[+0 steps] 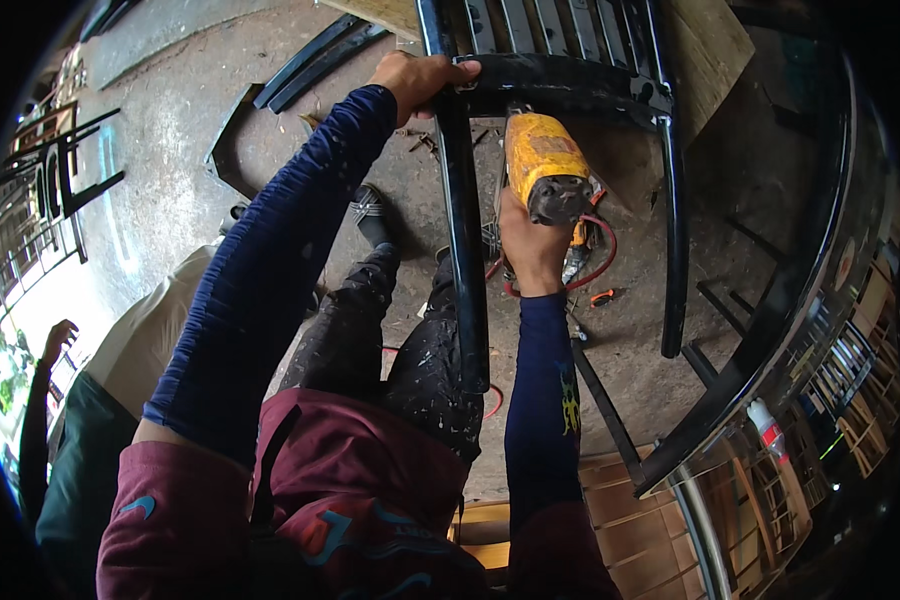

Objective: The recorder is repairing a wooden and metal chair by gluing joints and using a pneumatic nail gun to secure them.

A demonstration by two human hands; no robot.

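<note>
- We see a black metal frame of square tube filling the upper middle of the view, with one long bar running down toward us, a cross bar at the top and a second upright bar on the right.
- Beneath it lies a rough concrete floor, with loose black metal strips lying on it at the upper left.
- A wooden board sits under the far end of the frame at the top right.
- Another person in green clothing stands at the left edge, one hand raised, well apart from the frame.
- Our legs in dark spattered trousers stand on the floor just left of the long bar.
- A yellow power tool is held between the two upright bars, its nose up against the cross bar; a red cable loops below it.
- Our left hand is wrapped round the frame where the long bar meets the cross bar, fingers curled tightly over the metal.
- Our right hand is clenched round the rear handle of the tool, just right of the long bar.
- A small orange object lies on the floor near the cable; we cannot tell what it is.
</note>
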